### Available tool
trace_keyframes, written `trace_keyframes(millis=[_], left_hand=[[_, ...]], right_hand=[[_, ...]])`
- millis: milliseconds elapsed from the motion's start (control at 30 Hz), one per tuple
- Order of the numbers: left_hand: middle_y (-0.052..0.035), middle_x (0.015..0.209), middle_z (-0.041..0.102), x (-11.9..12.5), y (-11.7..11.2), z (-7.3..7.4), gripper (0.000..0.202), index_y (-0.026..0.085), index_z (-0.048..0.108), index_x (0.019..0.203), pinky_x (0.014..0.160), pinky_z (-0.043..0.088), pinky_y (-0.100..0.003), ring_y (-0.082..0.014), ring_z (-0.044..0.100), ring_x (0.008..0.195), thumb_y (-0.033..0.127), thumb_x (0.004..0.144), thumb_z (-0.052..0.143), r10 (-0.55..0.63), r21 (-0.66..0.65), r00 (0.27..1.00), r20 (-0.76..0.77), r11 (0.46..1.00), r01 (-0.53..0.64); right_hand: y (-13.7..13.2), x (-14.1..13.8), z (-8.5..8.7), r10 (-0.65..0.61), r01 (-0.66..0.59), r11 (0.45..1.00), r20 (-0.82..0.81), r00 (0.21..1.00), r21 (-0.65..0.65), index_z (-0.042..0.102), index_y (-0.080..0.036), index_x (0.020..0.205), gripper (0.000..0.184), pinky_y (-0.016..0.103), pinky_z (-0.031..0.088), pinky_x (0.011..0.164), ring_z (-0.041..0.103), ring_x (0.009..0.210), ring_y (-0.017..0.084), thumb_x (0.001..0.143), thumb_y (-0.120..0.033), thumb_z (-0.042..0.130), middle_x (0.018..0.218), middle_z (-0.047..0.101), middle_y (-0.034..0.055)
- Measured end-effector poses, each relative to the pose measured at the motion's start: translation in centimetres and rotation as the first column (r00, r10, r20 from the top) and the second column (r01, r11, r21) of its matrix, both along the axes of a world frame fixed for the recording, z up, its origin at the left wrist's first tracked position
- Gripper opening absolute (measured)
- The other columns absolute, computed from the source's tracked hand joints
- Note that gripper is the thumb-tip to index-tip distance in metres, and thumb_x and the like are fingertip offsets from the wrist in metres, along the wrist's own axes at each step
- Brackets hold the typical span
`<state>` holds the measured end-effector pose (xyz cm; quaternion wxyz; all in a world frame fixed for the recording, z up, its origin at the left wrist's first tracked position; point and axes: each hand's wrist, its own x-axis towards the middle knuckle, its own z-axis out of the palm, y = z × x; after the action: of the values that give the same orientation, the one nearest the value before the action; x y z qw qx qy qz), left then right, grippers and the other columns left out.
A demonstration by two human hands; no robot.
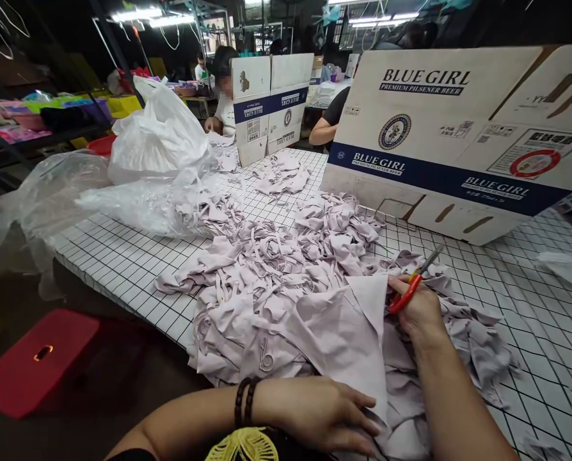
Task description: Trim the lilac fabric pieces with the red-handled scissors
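Observation:
A big heap of pale lilac fabric pieces (pixel 286 262) covers the white grid-patterned table (pixel 123 262). My left hand (pixel 329 413), with a beaded bracelet on the wrist, lies with fingers stretched out on a flat triangular lilac piece (pixel 343 333) at the table's near edge. My right hand (pixel 418 310) is closed on red-handled scissors (pixel 413 285), whose blades point up and to the right, just beside the top corner of that piece.
A Blue Girl beer carton (pixel 459 134) stands at the right, a smaller one (pixel 269 105) farther back. Clear plastic bags (pixel 156 141) sit at the left. A red stool (pixel 31 365) is below the table. Other people (pixel 223 96) work behind the cartons.

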<state>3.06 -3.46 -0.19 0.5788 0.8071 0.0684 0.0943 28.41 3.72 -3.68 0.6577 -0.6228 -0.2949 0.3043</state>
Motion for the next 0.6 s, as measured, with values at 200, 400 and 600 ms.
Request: trace_keyframes(millis=[200, 400, 600], left_hand=[[-0.0081, 0.082, 0.072, -3.9, 3.0, 1.1, 0.033, 0.017, 0.073, 0.091, 0.065, 0.052, -0.025, -0.0176, 0.067, 0.072, 0.041, 0.093, 0.051, 0.393, -0.045, 0.914, -0.103, 0.916, -0.399], [-0.0061, 0.08, 0.065, -6.5, 5.2, 1.1, 0.039, 0.015, 0.066, 0.083, 0.059, 0.041, -0.026, -0.0186, 0.057, 0.069, 0.054, 0.081, 0.062, 0.743, 0.254, 0.608, -0.279, 0.668, -0.7], [-0.0059, 0.087, 0.065, -5.1, 4.1, -0.2, 0.024, 0.016, 0.065, 0.073, 0.072, 0.044, -0.028, -0.0189, 0.06, 0.079, 0.035, 0.087, 0.062, 0.578, 0.303, 0.759, -0.299, 0.812, -0.499]], right_hand=[[-3.2, -0.2, 1.2, -0.001, 0.019, 0.983, 0.098, 0.995, -0.183, 0.06, -0.021, 0.067, 0.033, 0.023, 0.044, 0.043, 0.056, 0.051, 0.013, 0.048, -0.03, 0.085, 0.061, 0.064, -0.0028], [-6.7, -6.4, 2.1, 0.424, -0.426, 0.85, -0.077, 0.902, -0.311, 0.06, -0.018, 0.064, 0.036, 0.027, 0.048, 0.051, 0.059, 0.053, 0.016, 0.054, -0.04, 0.087, 0.057, 0.061, -0.0011], [-8.8, -8.7, 1.1, 0.555, -0.531, 0.784, -0.018, 0.831, -0.32, 0.061, -0.019, 0.084, 0.037, 0.027, 0.046, 0.062, 0.053, 0.066, 0.013, 0.061, -0.036, 0.084, 0.087, 0.063, 0.0016]])
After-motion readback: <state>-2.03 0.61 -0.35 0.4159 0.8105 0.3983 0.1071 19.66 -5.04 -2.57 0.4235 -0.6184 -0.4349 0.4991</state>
